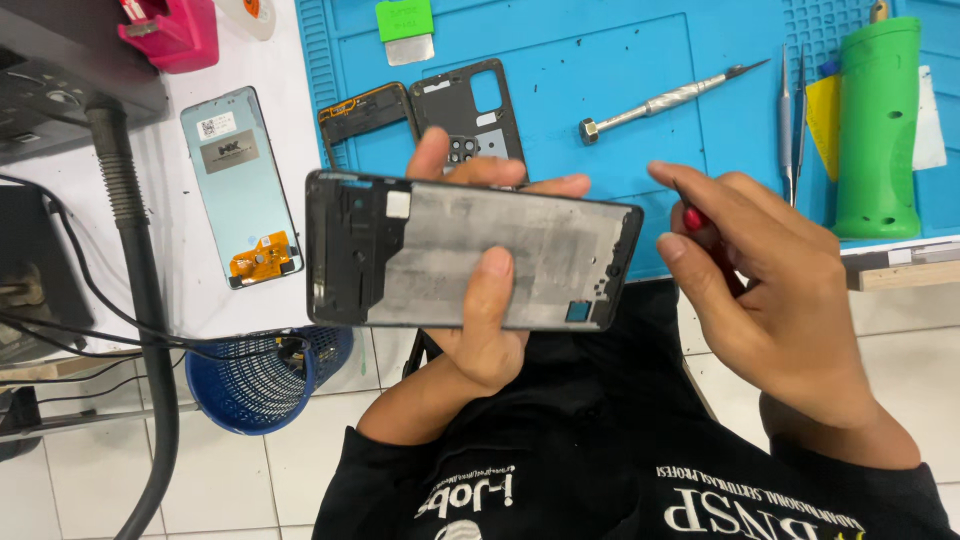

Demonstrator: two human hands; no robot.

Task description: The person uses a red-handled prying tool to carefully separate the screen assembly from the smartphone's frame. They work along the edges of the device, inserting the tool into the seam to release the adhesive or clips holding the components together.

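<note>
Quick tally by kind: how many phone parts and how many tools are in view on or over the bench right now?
Phone parts: 4 (frame in the left hand, screen panel, orange-edged frame, black back cover)
Tools: 4 (metal screwdriver, tweezers, green scraper, red-handled tool in the right hand)
Total: 8

Phone frame (470,250) in my left hand (480,330): matt black plastic rim, dull grey metal plate, smeared and scuffed. Work mat (600,60) looks like matt blue rubber, ridged at its edge. Screwdriver (665,100) on it: bright knurled metal. Spare screen (240,185) glossy glass. Tabletop (180,290) smooth white. Basket (265,375) blue plastic mesh.
</note>
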